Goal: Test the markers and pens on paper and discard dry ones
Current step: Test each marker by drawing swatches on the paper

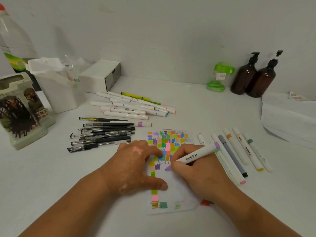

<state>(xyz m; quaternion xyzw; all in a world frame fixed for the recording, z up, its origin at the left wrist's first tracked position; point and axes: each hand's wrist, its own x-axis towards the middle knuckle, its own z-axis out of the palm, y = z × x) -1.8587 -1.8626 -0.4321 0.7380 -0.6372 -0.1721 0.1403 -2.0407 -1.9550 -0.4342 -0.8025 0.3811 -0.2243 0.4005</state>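
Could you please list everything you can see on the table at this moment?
paper: one, white with colour swatches, front centre under the hands.
held marker: one, white with purple band, tip on the paper.
marker pile: roughly ten, mostly white, behind the paper.
gel pens: several, black and clear, left of the paper.
marker row: about six, mostly white, right of the paper.
pump bottles: two, brown, back right.
green container: one, green, beside the pump bottles.
white box: one, back centre-left.
white bin: one, back left.
clear bottle: one, red cap, far left.
left hand: presses the paper.
right hand: grips the held marker.
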